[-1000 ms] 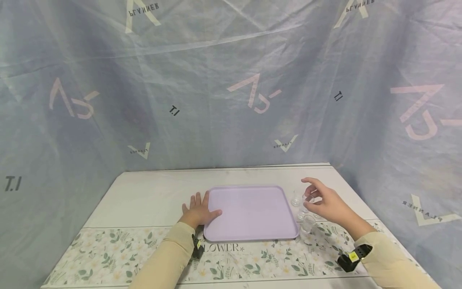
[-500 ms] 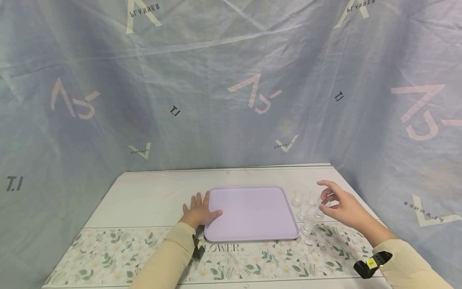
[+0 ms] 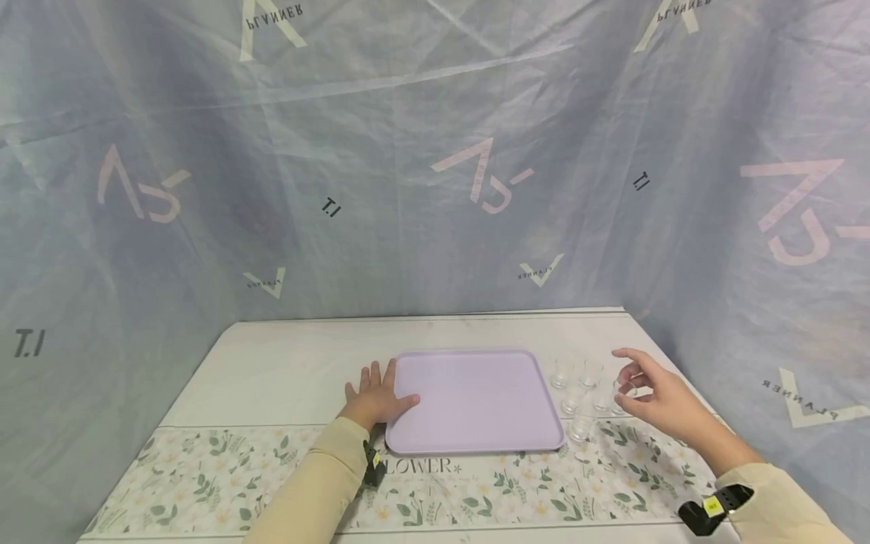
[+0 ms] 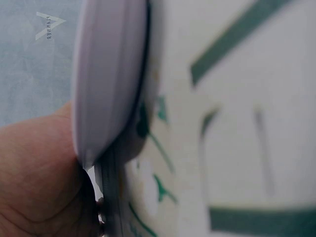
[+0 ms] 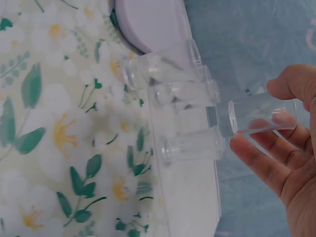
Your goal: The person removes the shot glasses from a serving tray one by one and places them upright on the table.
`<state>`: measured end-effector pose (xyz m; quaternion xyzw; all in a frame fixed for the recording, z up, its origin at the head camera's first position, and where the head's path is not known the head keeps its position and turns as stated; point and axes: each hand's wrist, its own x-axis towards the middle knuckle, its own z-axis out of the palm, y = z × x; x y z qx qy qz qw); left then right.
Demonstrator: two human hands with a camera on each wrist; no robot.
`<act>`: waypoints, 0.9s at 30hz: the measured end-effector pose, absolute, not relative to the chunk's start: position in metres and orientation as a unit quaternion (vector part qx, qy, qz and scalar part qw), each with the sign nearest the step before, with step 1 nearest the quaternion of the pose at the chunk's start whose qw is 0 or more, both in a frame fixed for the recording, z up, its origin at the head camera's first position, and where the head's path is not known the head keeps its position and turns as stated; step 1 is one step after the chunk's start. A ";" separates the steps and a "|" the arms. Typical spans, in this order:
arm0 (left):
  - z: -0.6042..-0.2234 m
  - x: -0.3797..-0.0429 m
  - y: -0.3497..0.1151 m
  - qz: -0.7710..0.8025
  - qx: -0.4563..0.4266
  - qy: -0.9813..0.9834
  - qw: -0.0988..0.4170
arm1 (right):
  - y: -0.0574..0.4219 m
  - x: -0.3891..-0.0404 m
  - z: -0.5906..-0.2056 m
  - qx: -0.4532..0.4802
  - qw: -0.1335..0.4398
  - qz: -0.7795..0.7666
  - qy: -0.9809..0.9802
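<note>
My left hand [image 3: 372, 400] rests on the left edge of a light purple tray [image 3: 474, 404], fingers spread and thumb over the rim. In the left wrist view, the base of that hand presses against the tray's side [image 4: 106, 79]. My right hand [image 3: 658, 397] pinches a small clear shot glass [image 5: 261, 117] between thumb and fingers, just right of the tray. Several more clear shot glasses [image 3: 581, 428] stand upright in a cluster between the tray and the right hand. In the right wrist view the held glass is raised above those standing glasses [image 5: 192, 145].
The table [image 3: 292, 370] has a white back part and a floral-printed band [image 3: 224, 476] along the front. Grey-blue printed curtains [image 3: 408, 249] close off the back and both sides, the right one close beyond the right hand.
My right hand has moved right and slightly nearer with a shot glass, away from the tray, and glasses formerly behind it now show. The left hand and tray have not moved.
</note>
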<state>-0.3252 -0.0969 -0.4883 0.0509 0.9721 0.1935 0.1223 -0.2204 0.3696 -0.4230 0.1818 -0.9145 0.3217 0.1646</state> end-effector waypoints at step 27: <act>-0.516 -0.345 -0.100 0.187 0.051 0.974 0.115 | 0.370 -0.217 -0.474 0.130 0.148 0.343 -0.919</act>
